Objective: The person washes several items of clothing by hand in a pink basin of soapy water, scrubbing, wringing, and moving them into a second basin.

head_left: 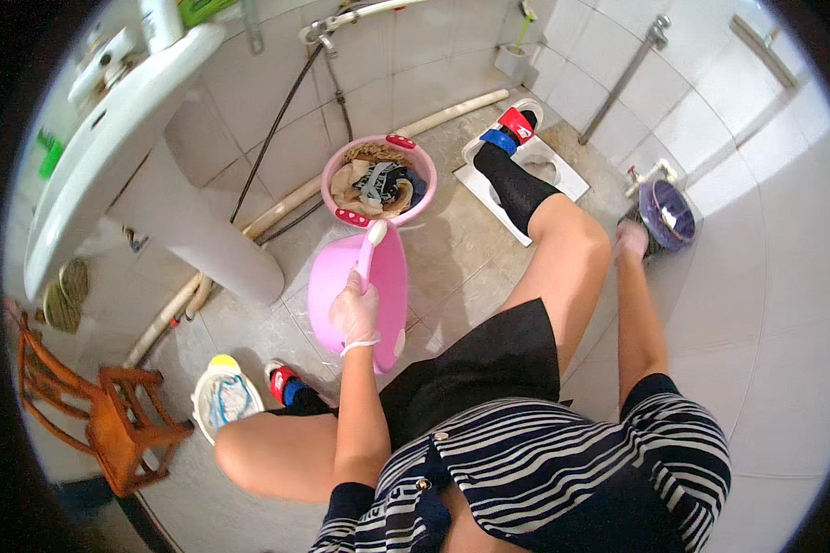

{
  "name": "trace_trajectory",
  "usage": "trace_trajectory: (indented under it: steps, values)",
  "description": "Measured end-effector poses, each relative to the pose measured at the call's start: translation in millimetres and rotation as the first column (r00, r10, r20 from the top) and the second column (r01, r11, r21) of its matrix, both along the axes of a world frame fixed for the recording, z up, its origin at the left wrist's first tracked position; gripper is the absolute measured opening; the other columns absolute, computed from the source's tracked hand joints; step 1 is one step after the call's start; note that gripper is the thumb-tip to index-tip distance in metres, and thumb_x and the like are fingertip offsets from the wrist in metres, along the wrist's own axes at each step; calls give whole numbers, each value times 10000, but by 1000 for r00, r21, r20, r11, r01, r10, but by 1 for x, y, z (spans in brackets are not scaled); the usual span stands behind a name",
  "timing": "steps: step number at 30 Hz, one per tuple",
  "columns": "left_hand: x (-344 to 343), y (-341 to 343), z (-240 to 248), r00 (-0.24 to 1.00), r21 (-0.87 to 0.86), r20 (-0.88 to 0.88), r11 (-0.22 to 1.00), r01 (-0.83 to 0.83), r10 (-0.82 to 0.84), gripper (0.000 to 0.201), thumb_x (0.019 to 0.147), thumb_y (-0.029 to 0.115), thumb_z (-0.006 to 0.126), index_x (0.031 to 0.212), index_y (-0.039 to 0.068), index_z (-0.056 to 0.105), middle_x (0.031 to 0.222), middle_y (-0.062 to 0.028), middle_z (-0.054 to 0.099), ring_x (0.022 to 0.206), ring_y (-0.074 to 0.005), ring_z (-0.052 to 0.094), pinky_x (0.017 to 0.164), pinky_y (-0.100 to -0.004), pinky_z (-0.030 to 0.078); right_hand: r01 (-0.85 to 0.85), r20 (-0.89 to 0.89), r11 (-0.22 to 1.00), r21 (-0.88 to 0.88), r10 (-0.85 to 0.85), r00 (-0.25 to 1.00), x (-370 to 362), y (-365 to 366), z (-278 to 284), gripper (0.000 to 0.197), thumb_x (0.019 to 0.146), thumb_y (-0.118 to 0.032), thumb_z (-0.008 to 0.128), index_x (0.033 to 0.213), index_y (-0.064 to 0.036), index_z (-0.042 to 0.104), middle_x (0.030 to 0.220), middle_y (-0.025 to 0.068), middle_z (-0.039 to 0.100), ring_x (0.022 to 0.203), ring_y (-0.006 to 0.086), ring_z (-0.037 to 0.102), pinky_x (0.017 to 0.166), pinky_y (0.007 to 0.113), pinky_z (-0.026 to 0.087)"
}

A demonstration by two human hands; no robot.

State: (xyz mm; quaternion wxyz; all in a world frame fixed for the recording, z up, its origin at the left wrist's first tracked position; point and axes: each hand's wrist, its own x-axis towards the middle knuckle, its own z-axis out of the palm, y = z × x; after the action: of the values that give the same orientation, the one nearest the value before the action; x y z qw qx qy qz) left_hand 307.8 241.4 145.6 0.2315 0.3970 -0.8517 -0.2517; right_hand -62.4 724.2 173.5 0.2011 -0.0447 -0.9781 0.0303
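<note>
My left hand (353, 311), in a thin clear glove, grips the rim of a pink plastic basin (337, 286). The basin is tipped on its side above the tiled floor, its rim turned toward me. Just beyond it stands a second, lighter pink basin (339, 218) filled with crumpled clothes (378, 182) in beige, black and grey. Stretched out to the right, my right hand (631, 240) is beside a purple-lined waste bin (653, 217). Its fingers look closed near something dark by the bin, and what they hold is too small to make out.
A white squat toilet (570, 179) is set in the floor under my outstretched leg. At left stand a pedestal sink (217, 235), a wooden chair (124, 429) and a small white basket (207, 419). Pipes (290, 205) run along the wall's foot, with a hose (272, 138) above.
</note>
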Motion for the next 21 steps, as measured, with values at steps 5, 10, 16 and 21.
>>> trace_trajectory:
  steps: [5, 10, 16, 21]
  values:
    - [34, -13, -11, 990, 35, 143, 999, -13, 8, 415, 744, 232, 555, 1140, 110, 583, 649, -183, 611, 611, -326, 620, 598, -425, 480, 28, 435, 913, -407, 166, 885, 62, -77, -80, 107, 804, -125, 513, 860, -39, 541, 884, 76, 549, 798, 217, 523, 723, 296, 420]
    - [35, -5, -22, 997, -74, 6, 994, 82, -81, 362, 763, 170, 535, 1121, 129, 573, 523, -115, 568, 465, -280, 578, 474, -415, 459, -6, 412, 847, -531, 265, 872, 94, -76, -83, 158, 803, -144, 518, 912, -33, 497, 940, 92, 501, 848, 231, 493, 757, 306, 399]
    - [43, 7, -18, 999, -102, 22, 994, 36, -34, 378, 762, 161, 525, 1139, 156, 551, 529, -118, 575, 471, -294, 585, 509, -433, 481, -44, 389, 813, -581, 325, 862, 124, -72, -78, 238, 802, -168, 524, 975, -26, 443, 1007, 111, 442, 908, 249, 457, 798, 318, 373]
    - [42, 9, -15, 997, -40, 70, 999, 36, -33, 401, 744, 171, 552, 1144, 144, 555, 558, -125, 586, 492, -296, 590, 515, -423, 474, -81, 410, 830, -551, 355, 840, 134, -77, -68, 311, 801, -188, 530, 1028, -20, 399, 1063, 127, 394, 959, 263, 427, 833, 327, 352]
